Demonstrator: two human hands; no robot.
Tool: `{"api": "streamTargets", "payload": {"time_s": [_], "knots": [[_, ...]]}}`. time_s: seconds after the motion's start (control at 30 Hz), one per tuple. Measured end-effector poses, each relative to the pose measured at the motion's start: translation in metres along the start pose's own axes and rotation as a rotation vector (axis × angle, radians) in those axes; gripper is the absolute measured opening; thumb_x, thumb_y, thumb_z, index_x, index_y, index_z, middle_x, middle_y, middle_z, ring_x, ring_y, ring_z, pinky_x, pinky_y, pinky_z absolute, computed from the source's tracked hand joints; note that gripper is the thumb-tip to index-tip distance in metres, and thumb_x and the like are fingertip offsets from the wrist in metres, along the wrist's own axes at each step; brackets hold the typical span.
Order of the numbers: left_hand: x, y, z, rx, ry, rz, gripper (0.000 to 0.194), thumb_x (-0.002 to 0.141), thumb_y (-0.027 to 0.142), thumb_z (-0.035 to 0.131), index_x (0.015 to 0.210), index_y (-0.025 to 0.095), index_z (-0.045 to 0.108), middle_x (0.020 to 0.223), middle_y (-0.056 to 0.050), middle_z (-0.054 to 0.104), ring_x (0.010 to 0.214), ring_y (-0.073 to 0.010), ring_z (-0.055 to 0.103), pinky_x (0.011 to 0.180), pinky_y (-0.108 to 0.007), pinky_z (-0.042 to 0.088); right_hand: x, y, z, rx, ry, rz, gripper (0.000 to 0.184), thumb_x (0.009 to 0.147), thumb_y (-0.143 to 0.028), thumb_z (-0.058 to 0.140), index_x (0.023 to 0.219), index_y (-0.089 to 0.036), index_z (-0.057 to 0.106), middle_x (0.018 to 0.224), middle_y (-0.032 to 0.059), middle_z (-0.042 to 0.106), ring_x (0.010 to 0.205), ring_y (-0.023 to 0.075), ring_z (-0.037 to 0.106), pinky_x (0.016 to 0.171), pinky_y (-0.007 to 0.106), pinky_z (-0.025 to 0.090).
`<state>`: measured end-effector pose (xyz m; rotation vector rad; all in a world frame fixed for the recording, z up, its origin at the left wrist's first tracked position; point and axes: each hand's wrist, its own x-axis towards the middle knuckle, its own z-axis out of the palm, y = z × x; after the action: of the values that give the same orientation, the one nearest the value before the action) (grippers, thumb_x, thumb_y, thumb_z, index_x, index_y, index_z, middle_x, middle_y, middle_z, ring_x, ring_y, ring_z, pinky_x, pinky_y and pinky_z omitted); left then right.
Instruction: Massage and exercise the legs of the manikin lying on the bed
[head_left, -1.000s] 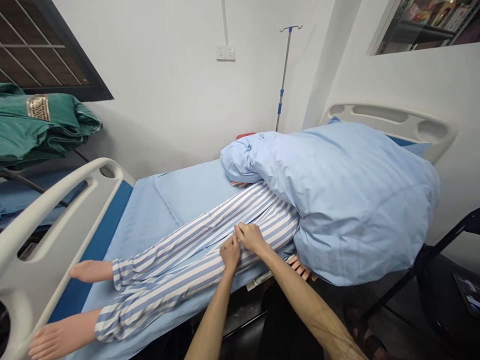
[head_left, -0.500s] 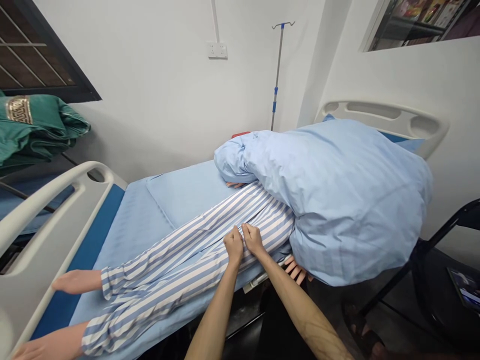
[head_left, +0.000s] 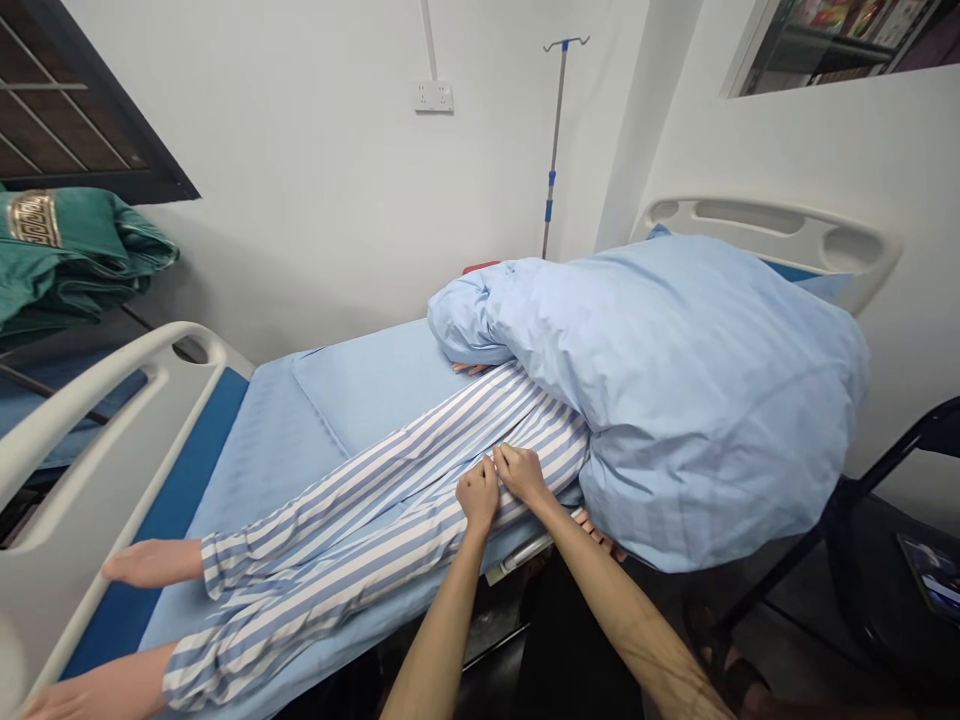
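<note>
Lying just below left grip (head_left: 478, 492) and right grip (head_left: 520, 472): striped trousers (head_left: 390, 555).

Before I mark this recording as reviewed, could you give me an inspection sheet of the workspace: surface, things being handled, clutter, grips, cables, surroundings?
Surface: light blue bed sheet, crossed by a fold.
Things at hand: striped trousers, bare feet at the cuffs; blue quilt heaped over their upper end.
Clutter: green bundle at left; flat device on the black chair; red item, mostly hidden behind the quilt.
Grips: left grip and right grip curled closed, close together over the trousers; whether they pinch cloth cannot be told.
Cables: nothing seen loose; white conduit leads to the wall socket.
Surroundings: drip stand, footboard, headboard.
</note>
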<state>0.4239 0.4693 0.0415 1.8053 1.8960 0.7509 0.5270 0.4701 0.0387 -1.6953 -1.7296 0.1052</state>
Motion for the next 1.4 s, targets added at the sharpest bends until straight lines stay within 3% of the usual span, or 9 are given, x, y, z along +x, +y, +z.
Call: {"api": "streamTargets", "payload": {"time_s": [0.23, 0.43, 0.53, 0.7, 0.8, 1.1, 1.17, 1.27, 1.4], "knots": [[0.007, 0.025, 0.0, -0.362, -0.013, 0.036, 0.055, 0.093, 0.04, 0.031, 0.044, 0.019, 0.04, 0.044, -0.002, 0.047, 0.05, -0.0118, 0.043, 0.057, -0.026, 0.029, 0.003, 0.012, 0.005, 0.337, 0.151, 0.124, 0.045, 0.098, -0.042, 0.028, 0.06, -0.02, 0.041, 0.051, -0.0024, 0.043, 0.05, 0.0107, 0.039, 0.057, 0.025, 0.024], [0.006, 0.039, 0.022, -0.182, -0.008, 0.084, 0.046, 0.094, 0.032, 0.034, 0.057, 0.017, 0.058, 0.06, -0.005, 0.061, 0.055, -0.0125, 0.048, 0.059, -0.026, 0.027, 0.006, 0.012, 0.001, 0.517, 0.187, 0.214, 0.047, 0.096, -0.048, 0.03, 0.059, -0.02, 0.038, 0.053, -0.003, 0.042, 0.052, 0.0103, 0.037, 0.054, 0.023, 0.027], [0.005, 0.036, 0.026, -0.052, -0.005, 0.07, 0.044, 0.095, 0.029, 0.034, 0.066, 0.017, 0.065, 0.069, -0.008, 0.067, 0.062, -0.0137, 0.054, 0.062, -0.026, 0.027, 0.013, 0.011, -0.009, 0.445, 0.118, 0.2, 0.047, 0.096, -0.045, 0.029, 0.058, -0.02, 0.039, 0.052, -0.0024, 0.044, 0.052, 0.0102, 0.038, 0.054, 0.022, 0.027], [0.002, 0.034, 0.025, 0.017, -0.042, 0.105, 0.042, 0.094, 0.029, 0.038, 0.065, 0.018, 0.066, 0.072, -0.009, 0.069, 0.068, -0.0153, 0.057, 0.063, -0.027, 0.026, 0.024, 0.021, -0.034, 0.054, -0.003, 0.004, 0.039, 0.096, -0.035, 0.036, 0.065, -0.019, 0.053, 0.057, 0.0008, 0.055, 0.054, 0.0115, 0.045, 0.058, 0.025, 0.023], [0.001, 0.035, 0.025, -0.004, -0.026, 0.114, 0.046, 0.094, 0.032, 0.037, 0.06, 0.018, 0.064, 0.07, -0.008, 0.068, 0.067, -0.0149, 0.056, 0.063, -0.027, 0.026, 0.023, 0.034, -0.034, -0.054, 0.027, 0.06, 0.039, 0.097, -0.033, 0.034, 0.069, -0.019, 0.057, 0.059, 0.0022, 0.059, 0.055, 0.0124, 0.049, 0.058, 0.025, 0.022], [0.019, 0.078, 0.027, -0.418, -0.06, 0.115, 0.058, 0.097, 0.039, 0.021, 0.048, 0.019, 0.046, 0.051, -0.004, 0.055, 0.053, -0.012, 0.05, 0.062, -0.025, 0.035, 0.022, 0.053, -0.024, 0.192, 0.18, 0.172, 0.049, 0.098, -0.043, 0.026, 0.061, -0.019, 0.047, 0.053, -0.0001, 0.049, 0.053, 0.0115, 0.043, 0.058, 0.024, 0.025], [0.018, 0.084, 0.036, -0.382, -0.063, 0.08, 0.059, 0.098, 0.035, 0.017, 0.054, 0.018, 0.053, 0.056, -0.006, 0.06, 0.057, -0.0129, 0.055, 0.064, -0.025, 0.037, 0.022, 0.054, -0.024, 0.258, 0.222, 0.199, 0.049, 0.098, -0.045, 0.026, 0.059, -0.019, 0.043, 0.053, -0.0006, 0.048, 0.052, 0.0111, 0.04, 0.057, 0.024, 0.026], [0.015, 0.083, 0.051, -0.233, -0.049, 0.05, 0.047, 0.097, 0.029, 0.027, 0.075, 0.015, 0.066, 0.07, -0.011, 0.067, 0.067, -0.0168, 0.061, 0.067, -0.027, 0.038, 0.024, 0.054, -0.029, 0.271, 0.219, 0.227, 0.049, 0.098, -0.044, 0.025, 0.059, -0.019, 0.042, 0.054, 0.0001, 0.049, 0.052, 0.0111, 0.04, 0.056, 0.024, 0.027], [0.012, 0.076, 0.056, -0.121, -0.073, 0.103, 0.045, 0.097, 0.026, 0.027, 0.091, 0.012, 0.069, 0.085, -0.015, 0.071, 0.077, -0.0191, 0.063, 0.071, -0.029, 0.038, 0.032, 0.054, -0.048, -0.013, 0.066, 0.117, 0.042, 0.096, -0.036, 0.034, 0.066, -0.017, 0.055, 0.059, 0.0037, 0.058, 0.054, 0.0118, 0.045, 0.056, 0.024, 0.023]]}}
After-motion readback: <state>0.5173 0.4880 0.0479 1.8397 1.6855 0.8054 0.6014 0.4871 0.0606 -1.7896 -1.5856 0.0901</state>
